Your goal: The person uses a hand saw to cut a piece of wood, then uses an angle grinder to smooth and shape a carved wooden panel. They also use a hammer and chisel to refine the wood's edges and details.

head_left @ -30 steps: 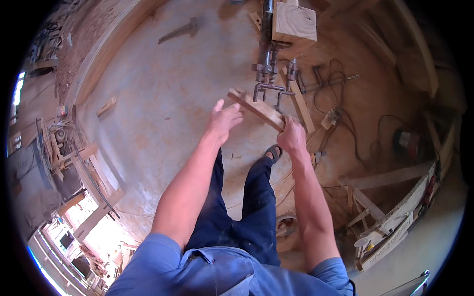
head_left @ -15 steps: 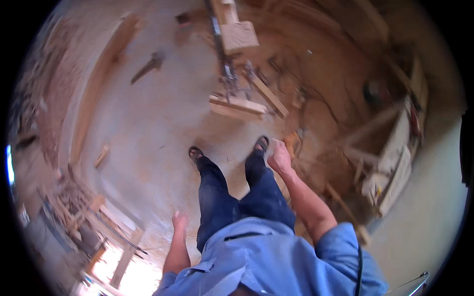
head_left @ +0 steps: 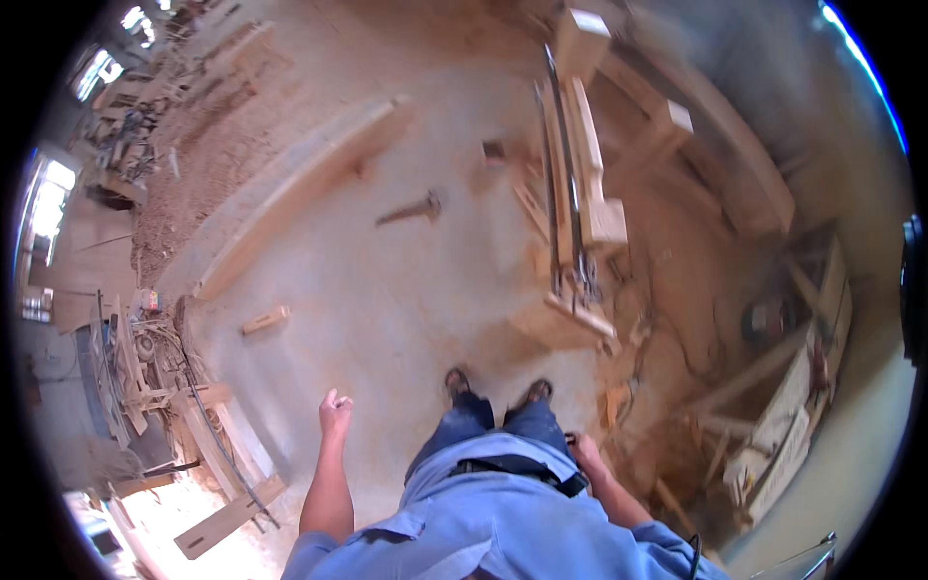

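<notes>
My left hand (head_left: 335, 413) hangs out over the pale floor, its fingers curled in, and nothing shows in it. Close to my right hip is my right hand (head_left: 586, 451), partly cut off by the shirt (head_left: 503, 536). Its fingers look curled beside a small dark patch; whether that is a held thing is too small to make out. Both hands are apart from the timber. Ahead to the right, long clamp bars (head_left: 565, 174) and wooden beams (head_left: 605, 224) stand over a wooden block (head_left: 580, 319).
On the floor lie a dark tool (head_left: 416, 208), a short wood piece (head_left: 266, 320) and a long board (head_left: 300, 193). Timber scraps (head_left: 155, 338) and a slotted plank (head_left: 227, 517) crowd the left. To the right are a yellow power tool (head_left: 614, 406), cables and a wooden frame (head_left: 783, 445).
My view has swung, so the clamped beams sit further right. My right hand has drawn back from in front of my knee to my hip. My left hand has moved outward from my leg.
</notes>
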The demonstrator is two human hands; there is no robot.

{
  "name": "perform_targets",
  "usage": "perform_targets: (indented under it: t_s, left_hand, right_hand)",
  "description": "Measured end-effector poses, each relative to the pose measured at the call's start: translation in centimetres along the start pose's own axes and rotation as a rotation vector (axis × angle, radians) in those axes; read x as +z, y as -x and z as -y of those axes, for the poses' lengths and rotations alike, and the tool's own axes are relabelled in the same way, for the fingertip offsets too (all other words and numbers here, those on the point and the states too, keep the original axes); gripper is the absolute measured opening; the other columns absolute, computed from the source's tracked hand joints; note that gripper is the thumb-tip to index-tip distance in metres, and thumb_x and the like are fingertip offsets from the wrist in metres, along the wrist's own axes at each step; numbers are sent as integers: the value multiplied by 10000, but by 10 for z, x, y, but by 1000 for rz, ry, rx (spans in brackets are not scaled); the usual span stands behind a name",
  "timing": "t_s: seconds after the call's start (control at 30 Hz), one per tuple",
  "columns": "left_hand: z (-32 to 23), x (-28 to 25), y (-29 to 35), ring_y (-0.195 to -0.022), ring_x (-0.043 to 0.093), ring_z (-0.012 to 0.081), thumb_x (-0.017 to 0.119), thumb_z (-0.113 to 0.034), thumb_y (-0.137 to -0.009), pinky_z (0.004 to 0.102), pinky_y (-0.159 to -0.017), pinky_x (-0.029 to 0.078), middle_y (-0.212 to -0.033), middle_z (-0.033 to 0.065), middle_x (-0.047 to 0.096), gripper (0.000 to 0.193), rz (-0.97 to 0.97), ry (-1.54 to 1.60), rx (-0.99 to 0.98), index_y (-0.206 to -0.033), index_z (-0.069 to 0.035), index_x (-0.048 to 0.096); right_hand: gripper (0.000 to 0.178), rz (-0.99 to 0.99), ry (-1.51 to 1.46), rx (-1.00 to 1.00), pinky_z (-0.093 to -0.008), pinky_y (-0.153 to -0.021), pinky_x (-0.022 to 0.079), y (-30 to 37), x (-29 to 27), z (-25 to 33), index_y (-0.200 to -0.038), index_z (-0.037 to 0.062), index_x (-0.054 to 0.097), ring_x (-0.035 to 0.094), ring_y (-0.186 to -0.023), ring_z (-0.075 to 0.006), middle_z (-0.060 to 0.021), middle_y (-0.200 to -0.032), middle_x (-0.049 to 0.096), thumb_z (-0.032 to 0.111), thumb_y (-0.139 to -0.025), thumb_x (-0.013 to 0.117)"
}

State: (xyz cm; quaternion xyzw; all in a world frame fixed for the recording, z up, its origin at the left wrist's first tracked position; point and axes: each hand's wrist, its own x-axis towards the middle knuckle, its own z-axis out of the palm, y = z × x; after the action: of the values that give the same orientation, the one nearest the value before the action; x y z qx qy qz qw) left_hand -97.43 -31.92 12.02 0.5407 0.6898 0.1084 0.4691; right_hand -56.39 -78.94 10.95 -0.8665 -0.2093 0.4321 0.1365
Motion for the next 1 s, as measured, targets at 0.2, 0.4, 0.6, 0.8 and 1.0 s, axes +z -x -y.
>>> perform_targets:
  t_s: [0.2,0.4,0.6,0.8,1.0]
  left_hand:
    - [-88,59,-51,-835,676,191,684,-188,-885,341,-774,558,-974,148,731,626,35,-167,324,-1423,74,500]
    - [-151,94,4,-1155,670,366,669,-256,-884,421,-974,534,-1282,227,675,588,393,-425,469,-1399,4,554]
    - [-12,20,-15,-1057,689,334,719,-225,-835,408,-885,560,-1229,276,664,660,18,-203,-220,-1387,85,530]
    - [79,-42,10,-752,688,262,680,-320,-818,484,-655,548,-910,79,702,242,320,-813,-89,-909,-99,716]
    - [15,-44,-102,-800,673,306,649,-313,-827,508,-743,547,-924,110,695,255,343,-782,-71,-876,-64,674]
  right_hand:
    - [536,4,-86,8,-372,-893,585,-49,-65,120,-1343,7,620,739,-996,-293,-176,-1133,752,73,-811,637]
    - [423,70,50,177,-379,-893,571,-75,-65,98,-1182,35,722,719,-1034,-328,-192,-1089,748,136,-779,646]
    - [350,367,384,-25,-405,-901,563,-167,-98,98,-1118,85,749,686,-1078,-357,-185,-1143,729,152,-808,602]
    - [507,-106,-173,-34,-364,-857,571,-278,-180,252,-1294,-18,643,714,-1006,-268,-225,-1100,740,39,-790,652]
    - [350,-287,-57,-196,-456,-851,544,-309,-191,363,-1105,-3,695,672,-992,-404,-230,-1000,708,196,-840,581]
